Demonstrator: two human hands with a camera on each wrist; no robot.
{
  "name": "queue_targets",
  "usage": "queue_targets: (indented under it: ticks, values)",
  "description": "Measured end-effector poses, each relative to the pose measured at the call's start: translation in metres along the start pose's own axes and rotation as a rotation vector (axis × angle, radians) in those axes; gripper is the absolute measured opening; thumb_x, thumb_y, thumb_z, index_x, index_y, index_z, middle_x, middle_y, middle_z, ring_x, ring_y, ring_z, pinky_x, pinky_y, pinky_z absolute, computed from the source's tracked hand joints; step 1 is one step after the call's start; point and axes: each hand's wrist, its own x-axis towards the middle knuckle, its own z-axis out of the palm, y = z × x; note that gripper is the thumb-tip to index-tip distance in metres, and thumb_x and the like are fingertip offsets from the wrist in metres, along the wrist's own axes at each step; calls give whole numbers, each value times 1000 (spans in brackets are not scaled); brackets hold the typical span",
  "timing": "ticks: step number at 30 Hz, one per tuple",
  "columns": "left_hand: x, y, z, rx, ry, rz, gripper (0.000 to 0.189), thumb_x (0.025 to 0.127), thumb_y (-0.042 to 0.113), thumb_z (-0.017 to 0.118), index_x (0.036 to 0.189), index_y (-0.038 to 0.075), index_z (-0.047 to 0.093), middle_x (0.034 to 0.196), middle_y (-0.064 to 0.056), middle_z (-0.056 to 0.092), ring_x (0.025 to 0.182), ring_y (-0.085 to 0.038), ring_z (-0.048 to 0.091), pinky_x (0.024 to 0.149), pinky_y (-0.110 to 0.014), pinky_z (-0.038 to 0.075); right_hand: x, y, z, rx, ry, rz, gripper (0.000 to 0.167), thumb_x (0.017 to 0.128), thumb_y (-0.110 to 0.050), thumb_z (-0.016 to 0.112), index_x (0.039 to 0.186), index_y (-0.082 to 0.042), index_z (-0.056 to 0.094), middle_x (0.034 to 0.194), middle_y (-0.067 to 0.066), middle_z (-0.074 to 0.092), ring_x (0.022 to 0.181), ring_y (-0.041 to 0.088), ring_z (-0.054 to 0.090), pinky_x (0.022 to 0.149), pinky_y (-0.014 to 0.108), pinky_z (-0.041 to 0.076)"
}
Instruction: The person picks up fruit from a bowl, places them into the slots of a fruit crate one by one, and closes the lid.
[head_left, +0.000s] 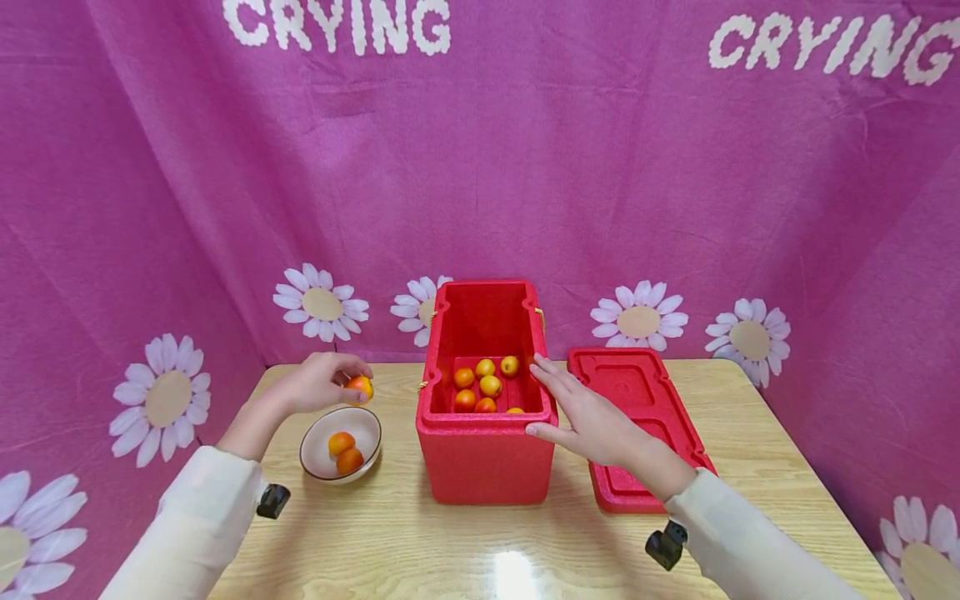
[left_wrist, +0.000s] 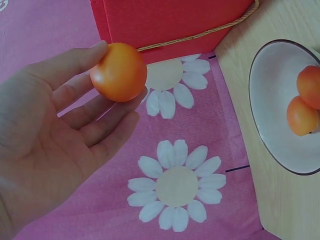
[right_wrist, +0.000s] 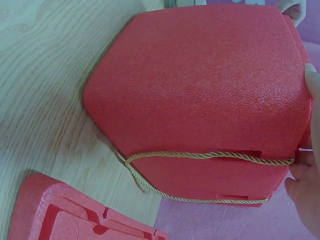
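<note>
A magenta cloth (head_left: pixel 562 208) hangs behind the bench (head_left: pixel 765 458) and along both its sides, with the word "CRYING" in white lettering (head_left: pixel 358 27) twice near the top. White daisies (head_left: pixel 639 322) with cream centres are scattered lower down. The bench has pale wood grain and a bright white reflection (head_left: pixel 514 575) on its near part.

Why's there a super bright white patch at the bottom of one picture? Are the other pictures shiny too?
Head view: the white patch is glare on the table, probably a reflected light, though no lamp shows; left wrist view: a small pale shine on the fruit in the left hand; right wrist view: duller, just a soft sheen on the red box.
</note>
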Motion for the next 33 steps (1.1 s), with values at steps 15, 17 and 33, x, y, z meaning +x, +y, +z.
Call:
queue_targets:
  ticks: [15, 17, 33]
  values:
    - [15, 14, -19, 5, -23, 20, 16, 83, 10, 70, 98, 3, 67, 80, -2, 67, 75, -12, 58, 70, -25, 49, 0, 0, 0, 9, 20, -19, 87, 85, -54, 64, 152, -11, 28, 160, 6, 25, 146, 27, 29, 112, 49, 37]
    - [18, 17, -22, -4, -37, 22, 17, 84, 9, 70, 99, 2, 67, 80, -2, 67, 76, -12, 59, 72, -26, 50, 0, 0, 0, 10, 14, -16, 87, 85, -54, 64, 152, -12, 27, 160, 6, 25, 147, 27, 28, 113, 49, 37]
    - [41, 44, -30, -65, -80, 42, 18, 85, 8, 69, 101, 3, 67, 87, -7, 70, 81, -16, 64, 79, -31, 56, 0, 1, 1, 16, 16, -13, 87, 85, -53, 65, 151, -10, 28, 160, 7, 26, 146, 28, 29, 110, 49, 39]
